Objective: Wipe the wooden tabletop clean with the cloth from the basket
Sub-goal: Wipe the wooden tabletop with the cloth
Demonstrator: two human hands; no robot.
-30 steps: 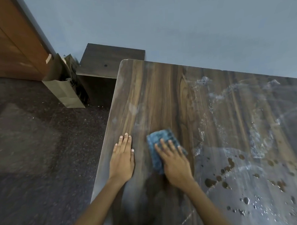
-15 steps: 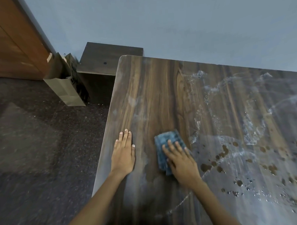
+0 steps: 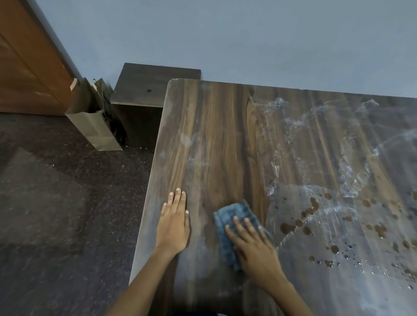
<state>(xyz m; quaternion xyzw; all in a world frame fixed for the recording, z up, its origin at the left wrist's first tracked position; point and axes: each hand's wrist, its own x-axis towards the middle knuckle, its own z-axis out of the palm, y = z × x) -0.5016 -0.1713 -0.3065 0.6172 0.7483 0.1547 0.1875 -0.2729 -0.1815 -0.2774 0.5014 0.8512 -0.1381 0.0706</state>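
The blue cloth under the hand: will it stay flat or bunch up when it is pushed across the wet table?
The blue cloth looks soft and folded, so it probably bunches unless the right hand presses it flat. On the wet streaks it likely slides easily.

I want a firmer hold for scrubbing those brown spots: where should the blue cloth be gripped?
Probably its far edge, from above. The blue cloth lies flat and folded under the right hand, whose straight fingers leave that edge bare; curling them over it looks easiest.
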